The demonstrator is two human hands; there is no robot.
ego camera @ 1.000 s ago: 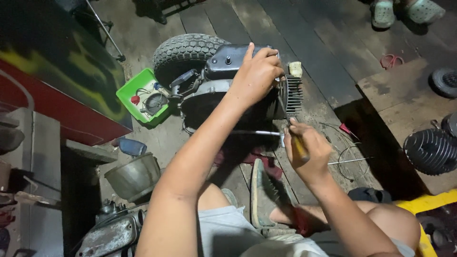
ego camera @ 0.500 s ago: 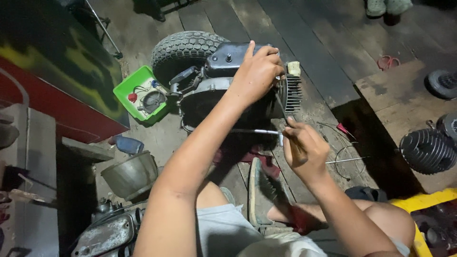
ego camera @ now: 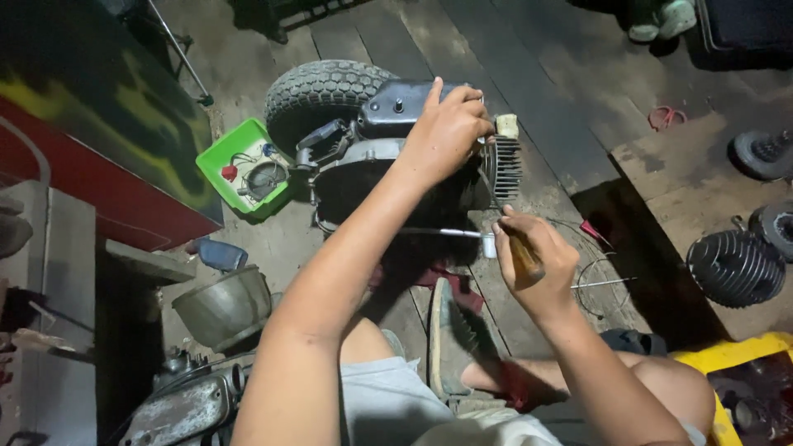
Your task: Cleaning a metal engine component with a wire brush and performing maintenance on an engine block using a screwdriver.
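Left hand [ego camera: 446,132] remains clamped on the small engine [ego camera: 396,161]; right hand [ego camera: 533,264], just below its cylinder fins [ego camera: 504,169], grips a screwdriver [ego camera: 496,241], position unchanged

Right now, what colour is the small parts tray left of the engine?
Bright green; the parts tray shows best in the head view, beside the tyre.

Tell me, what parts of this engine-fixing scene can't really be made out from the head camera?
- Screwdriver tip: lost in shadow under the engine.
- Engine top: covered by the left hand.
- Screwdriver handle: mostly wrapped by the right hand.
- Green tray contents: too small to identify.
- Yellow container: cut off by the lower right edge.
- Shoes: cut off by the top edge.
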